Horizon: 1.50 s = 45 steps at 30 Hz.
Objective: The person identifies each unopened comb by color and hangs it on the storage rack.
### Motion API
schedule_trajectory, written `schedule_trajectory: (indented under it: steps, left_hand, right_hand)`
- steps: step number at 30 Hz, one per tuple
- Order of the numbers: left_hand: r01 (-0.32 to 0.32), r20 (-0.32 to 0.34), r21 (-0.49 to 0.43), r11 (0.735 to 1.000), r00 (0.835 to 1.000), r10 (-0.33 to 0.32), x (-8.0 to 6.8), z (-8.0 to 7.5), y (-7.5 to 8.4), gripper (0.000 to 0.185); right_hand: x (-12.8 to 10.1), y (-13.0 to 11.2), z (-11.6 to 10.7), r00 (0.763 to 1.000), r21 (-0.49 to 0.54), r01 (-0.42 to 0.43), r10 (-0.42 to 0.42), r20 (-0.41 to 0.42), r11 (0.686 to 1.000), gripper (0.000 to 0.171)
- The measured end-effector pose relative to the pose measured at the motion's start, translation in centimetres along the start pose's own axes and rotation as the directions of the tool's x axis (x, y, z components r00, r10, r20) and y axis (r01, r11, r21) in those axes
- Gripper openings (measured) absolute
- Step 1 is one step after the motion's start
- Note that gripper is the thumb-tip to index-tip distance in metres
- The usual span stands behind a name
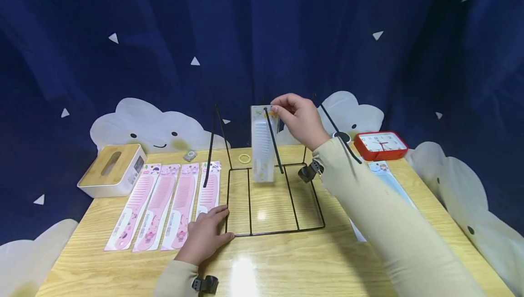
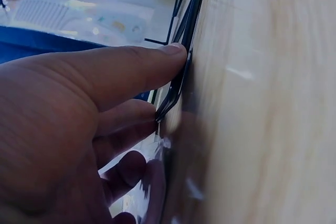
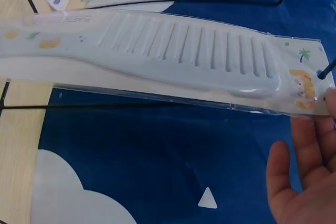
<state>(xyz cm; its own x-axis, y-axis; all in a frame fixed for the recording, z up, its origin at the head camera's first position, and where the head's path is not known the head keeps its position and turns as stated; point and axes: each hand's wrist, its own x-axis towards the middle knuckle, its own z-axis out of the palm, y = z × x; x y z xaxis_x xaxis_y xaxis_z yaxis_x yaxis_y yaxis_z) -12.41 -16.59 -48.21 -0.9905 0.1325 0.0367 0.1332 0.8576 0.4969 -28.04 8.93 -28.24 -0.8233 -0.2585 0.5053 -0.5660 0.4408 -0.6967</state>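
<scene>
My right hand (image 1: 300, 119) pinches the top corner of a packaged white comb (image 1: 263, 144), which hangs upright. A slanting black hook rod of the wire rack (image 1: 274, 233) meets the hole in its card; the right wrist view shows the rod's tip at that hole beside the fingertips (image 3: 331, 100). At the rack's front left corner, my left hand (image 1: 206, 233) grips the base wire between thumb and finger, as the left wrist view shows with its wire frame (image 2: 181, 80). Several packaged pink combs (image 1: 157, 203) lie in a row left of the rack, the nearest by my left fingers.
A white tissue box with wooden lid (image 1: 110, 169) stands far left. Behind the rack lie a yellow ring (image 1: 244, 158) and a small grey object (image 1: 190, 155). A red clock (image 1: 380, 146) stands at right, with packaged blue combs (image 1: 390, 181) partly hidden under my right arm.
</scene>
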Motion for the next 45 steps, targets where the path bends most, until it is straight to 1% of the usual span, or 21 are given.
schedule_trajectory:
  steps: [5, 10, 13, 16, 19, 21, 22, 24, 26, 27, 28, 29, 31, 33, 34, 36, 38, 40, 42, 44, 45]
  left_hand:
    - [0.007, 0.009, -0.002, 1.0, 1.0, -0.007, 0.0, -0.1, 0.2, 0.064]
    - [0.007, 0.013, 0.0, 1.0, 1.0, -0.007, 0.0, -0.2, 0.3, 0.065]
    - [0.009, 0.016, 0.007, 1.0, 1.0, -0.01, 0.1, -0.2, 0.3, 0.065]
    - [0.004, 0.012, 0.017, 1.0, 1.0, -0.005, 0.1, -0.3, 0.4, 0.064]
    - [-0.003, 0.005, 0.018, 1.0, 1.0, 0.003, 0.0, -0.3, 0.4, 0.064]
    - [-0.001, 0.004, 0.021, 1.0, 1.0, 0.001, 0.0, -0.3, 0.3, 0.065]
    - [0.002, 0.004, 0.02, 1.0, 1.0, -0.002, -0.1, -0.2, 0.3, 0.065]
    - [0.008, 0.005, 0.017, 1.0, 1.0, -0.008, -0.2, -0.3, 0.3, 0.065]
    - [0.012, 0.006, 0.013, 1.0, 1.0, -0.012, -0.2, -0.3, 0.3, 0.065]
    - [0.012, 0.007, 0.011, 1.0, 1.0, -0.012, -0.2, -0.3, 0.3, 0.065]
    - [0.011, 0.008, 0.01, 1.0, 1.0, -0.011, -0.1, -0.3, 0.4, 0.065]
    - [0.009, 0.01, 0.009, 1.0, 1.0, -0.009, -0.1, -0.3, 0.4, 0.065]
    - [0.007, 0.013, 0.007, 1.0, 1.0, -0.007, 0.0, -0.3, 0.5, 0.065]
    - [0.009, 0.02, 0.001, 1.0, 1.0, -0.009, 0.2, -0.3, 0.6, 0.065]
    - [0.012, 0.023, -0.004, 1.0, 1.0, -0.012, 0.2, -0.3, 0.6, 0.065]
    - [0.019, 0.027, -0.011, 1.0, 0.999, -0.019, 0.3, -0.3, 0.6, 0.065]
    - [0.026, 0.024, -0.011, 1.0, 0.999, -0.025, 0.3, -0.4, 0.5, 0.065]
    - [0.027, 0.019, -0.009, 1.0, 0.999, -0.027, 0.2, -0.4, 0.4, 0.065]
    - [0.021, 0.013, -0.005, 1.0, 1.0, -0.021, 0.2, -0.4, 0.2, 0.064]
    - [0.015, 0.01, -0.004, 1.0, 1.0, -0.015, 0.2, -0.4, 0.2, 0.064]
    - [0.015, 0.009, -0.005, 1.0, 1.0, -0.015, 0.2, -0.4, 0.1, 0.064]
  right_hand:
    - [1.0, 0.5, -0.2, 1.0, -0.03, -0.013, 0.013, 0.025, 0.999, 0.017]
    - [1.2, 0.9, -0.4, 0.999, -0.028, -0.031, 0.031, 0.02, 0.999, 0.016]
    - [0.9, 1.3, -0.4, 0.999, -0.016, -0.045, 0.045, 0.026, 0.999, 0.018]
    - [-0.1, 2.4, -0.8, 0.998, -0.007, -0.049, 0.049, 0.04, 0.999, 0.022]
    - [-2.0, 4.6, -1.6, 0.993, -0.032, -0.063, 0.066, 0.095, 0.998, 0.022]
    - [-3.6, 6.8, -2.2, 0.987, -0.067, -0.07, 0.079, 0.139, 0.995, 0.019]
    - [-4.3, 8.2, -2.4, 0.984, -0.074, -0.066, 0.077, 0.158, 0.995, 0.017]
    - [-5.8, 11.2, -2.9, 0.977, -0.066, -0.094, 0.105, 0.187, 0.993, 0.015]
    - [-7.0, 14.3, -3.5, 0.972, -0.09, -0.144, 0.158, 0.176, 0.985, 0.017]
    - [-7.6, 15.8, -3.9, 0.967, -0.111, -0.183, 0.199, 0.161, 0.977, 0.02]
    - [-8.2, 17.2, -4.4, 0.953, -0.123, -0.247, 0.264, 0.147, 0.961, 0.024]
    - [-8.7, 18.4, -5.0, 0.934, -0.156, -0.311, 0.332, 0.135, 0.937, 0.028]
    - [-9.5, 20.6, -6.1, 0.882, -0.261, -0.42, 0.458, 0.109, 0.869, 0.039]
    - [-10.0, 22.4, -7.0, 0.82, -0.346, -0.503, 0.564, 0.097, 0.792, 0.049]
    - [-10.2, 23.0, -7.3, 0.794, -0.384, -0.525, 0.599, 0.1, 0.76, 0.053]
    - [-10.3, 24.1, -7.7, 0.755, -0.464, -0.535, 0.646, 0.111, 0.706, 0.057]
    - [-10.3, 24.7, -7.7, 0.731, -0.507, -0.538, 0.672, 0.117, 0.674, 0.057]
    - [-10.1, 25.0, -7.7, 0.723, -0.517, -0.536, 0.679, 0.127, 0.667, 0.056]
    - [-10.0, 25.1, -7.6, 0.72, -0.516, -0.543, 0.683, 0.12, 0.663, 0.055]
    - [-9.9, 25.0, -7.4, 0.729, -0.514, -0.541, 0.676, 0.109, 0.666, 0.053]
    - [-9.9, 25.0, -7.3, 0.741, -0.519, -0.528, 0.663, 0.106, 0.672, 0.051]
